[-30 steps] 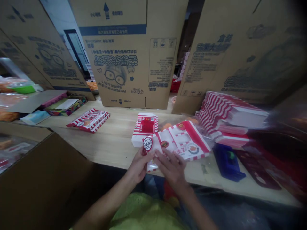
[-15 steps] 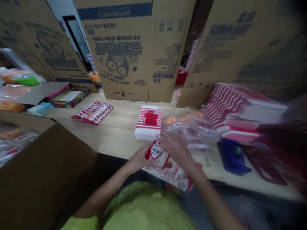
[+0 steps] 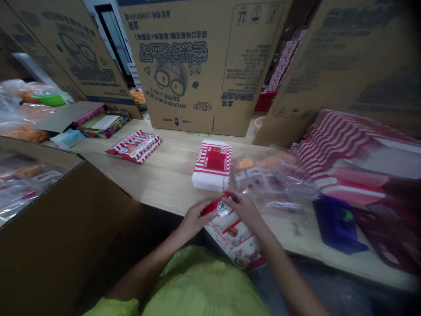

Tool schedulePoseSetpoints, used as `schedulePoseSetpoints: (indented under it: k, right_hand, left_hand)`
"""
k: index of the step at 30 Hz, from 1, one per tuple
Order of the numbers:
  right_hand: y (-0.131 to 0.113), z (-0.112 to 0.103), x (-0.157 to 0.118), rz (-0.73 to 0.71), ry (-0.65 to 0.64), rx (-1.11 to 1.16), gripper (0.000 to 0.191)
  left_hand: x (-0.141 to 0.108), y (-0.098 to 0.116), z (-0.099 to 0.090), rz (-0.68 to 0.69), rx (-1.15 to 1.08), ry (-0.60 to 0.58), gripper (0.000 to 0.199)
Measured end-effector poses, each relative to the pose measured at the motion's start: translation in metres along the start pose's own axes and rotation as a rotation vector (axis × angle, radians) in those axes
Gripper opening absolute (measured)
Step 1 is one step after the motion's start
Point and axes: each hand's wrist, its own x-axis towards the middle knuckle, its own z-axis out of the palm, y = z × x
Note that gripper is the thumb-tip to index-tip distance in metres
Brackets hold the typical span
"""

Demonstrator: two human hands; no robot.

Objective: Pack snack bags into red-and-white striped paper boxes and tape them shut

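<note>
A red-and-white printed carton (image 3: 233, 232) with a bearded face logo at one end and a burger picture is held close to my body over the table's front edge. My left hand (image 3: 196, 218) grips its red end, thumb on top. At the same end, my right hand (image 3: 245, 211) has its fingers closed on the edge by the logo. Just beyond my hands stands a stack of flat red-and-white striped cartons (image 3: 213, 163). Right of that stack lie clear plastic packs (image 3: 263, 173) with orange pieces inside.
Another striped carton (image 3: 135, 146) lies to the left. An open brown cardboard box (image 3: 95, 210) fills the near left. Large upright cardboard boxes (image 3: 197, 105) wall off the back. Striped cartons (image 3: 332, 145) are piled at right, near a blue plastic holder (image 3: 337, 224).
My right hand has come down onto the logo end, beside my left. The carton's red end flap now lies lower, between both hands. The view has shifted slightly.
</note>
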Motion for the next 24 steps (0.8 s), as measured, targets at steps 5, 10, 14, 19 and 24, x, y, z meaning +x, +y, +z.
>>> schedulePoseSetpoints:
  k: [5,10,14,19,24]
  right_hand:
    - [0.002,0.002,-0.002,0.025,0.059,0.011,0.040]
    - [0.003,0.004,-0.004,0.019,0.088,0.020,0.042]
    - [0.002,0.003,-0.006,0.030,0.060,0.067,0.044]
    - [-0.001,0.003,-0.006,0.006,0.024,0.060,0.039]
    - [-0.002,0.003,-0.003,0.026,0.033,0.050,0.038]
  left_hand:
    - [-0.001,-0.006,0.000,0.092,0.163,0.047,0.044]
    - [-0.002,-0.018,0.000,0.121,0.262,0.107,0.045]
    - [-0.002,-0.024,0.004,0.116,0.240,0.133,0.045]
    - [-0.003,-0.023,0.005,0.054,0.183,0.138,0.044]
    - [-0.008,-0.017,0.002,0.145,0.246,0.126,0.056]
